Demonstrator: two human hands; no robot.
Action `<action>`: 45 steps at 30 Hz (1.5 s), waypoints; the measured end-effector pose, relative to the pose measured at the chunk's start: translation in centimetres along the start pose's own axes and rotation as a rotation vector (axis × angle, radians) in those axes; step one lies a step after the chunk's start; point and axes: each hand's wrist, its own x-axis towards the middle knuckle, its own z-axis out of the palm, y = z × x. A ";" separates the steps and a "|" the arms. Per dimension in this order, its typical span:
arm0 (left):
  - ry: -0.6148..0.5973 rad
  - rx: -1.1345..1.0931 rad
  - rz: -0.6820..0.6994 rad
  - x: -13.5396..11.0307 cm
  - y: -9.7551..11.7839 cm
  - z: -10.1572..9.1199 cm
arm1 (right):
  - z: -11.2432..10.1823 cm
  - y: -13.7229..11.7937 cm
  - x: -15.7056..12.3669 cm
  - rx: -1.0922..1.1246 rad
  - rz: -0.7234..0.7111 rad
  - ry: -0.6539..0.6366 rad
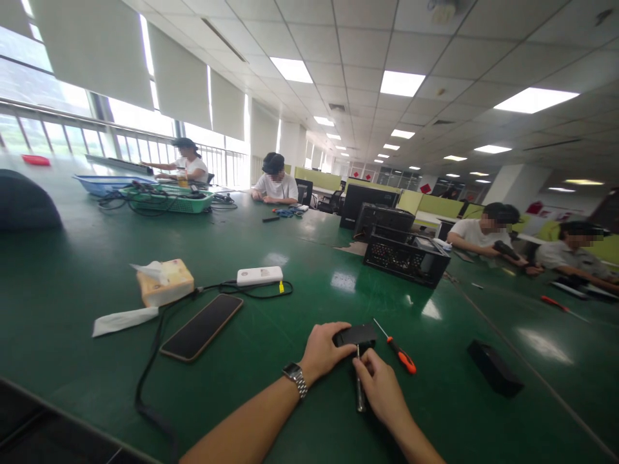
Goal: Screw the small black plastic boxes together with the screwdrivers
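Observation:
My left hand (323, 351), with a metal watch on the wrist, is closed around a small black box-like device (356, 335) that rests on the green table (97, 283). Just below it, my right hand (380, 383) grips a thin silver screwdriver (359, 386) whose tip points up at the device's near edge. An orange-handled screwdriver (400, 352) lies on the table right of the device, touching neither hand.
A dark phone (202, 327) lies face up at left, with a black cable, a white power bank (260, 276), a tissue pack (164, 281) and a loose tissue. A black block (494, 368) sits at right. Open computer cases (405, 258) stand farther back. Several seated people work around the table.

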 end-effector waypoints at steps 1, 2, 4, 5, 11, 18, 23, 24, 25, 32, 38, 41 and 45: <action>0.005 0.008 -0.005 0.0 -0.1 0.0 | -0.2 0.2 0.2 0.020 0.007 -0.020; 0.007 0.021 -0.007 0.0 -0.2 0.1 | -0.4 0.4 0.2 0.045 0.013 -0.045; 0.012 0.054 -0.011 0.1 -0.5 0.0 | -1.0 0.9 0.2 0.085 0.017 -0.115; 0.017 0.068 -0.014 0.1 -0.6 0.0 | -1.3 1.2 0.0 0.086 0.017 -0.157; 0.057 0.100 -0.004 0.4 -1.0 -0.8 | -3.0 0.6 -1.2 -0.248 0.017 -0.086; -0.109 -0.043 0.302 -0.1 0.4 -1.0 | -5.2 -0.1 0.6 -0.424 -0.464 0.214; -0.096 -0.148 0.344 -0.4 0.8 -0.6 | -6.5 1.9 1.9 -0.320 -0.509 -0.032; -0.064 -0.158 0.316 -0.4 0.7 -0.6 | -7.2 2.6 2.2 -0.315 -0.461 0.064; -0.033 -0.155 0.285 -0.4 0.6 -0.6 | -8.1 3.5 2.5 -0.322 -0.368 0.194; 0.016 -0.061 0.180 -0.5 0.2 -0.4 | -15.8 12.5 2.6 -0.457 0.639 0.597; 0.000 -0.018 0.175 -0.6 0.3 -0.4 | -15.9 13.8 1.8 -0.554 0.632 0.599; 0.004 -0.013 0.166 -0.6 0.3 -0.5 | -16.6 13.9 1.4 -0.484 0.713 0.579; -0.014 -0.011 0.155 -0.6 0.2 -0.4 | -16.9 15.4 1.4 -0.251 0.661 0.442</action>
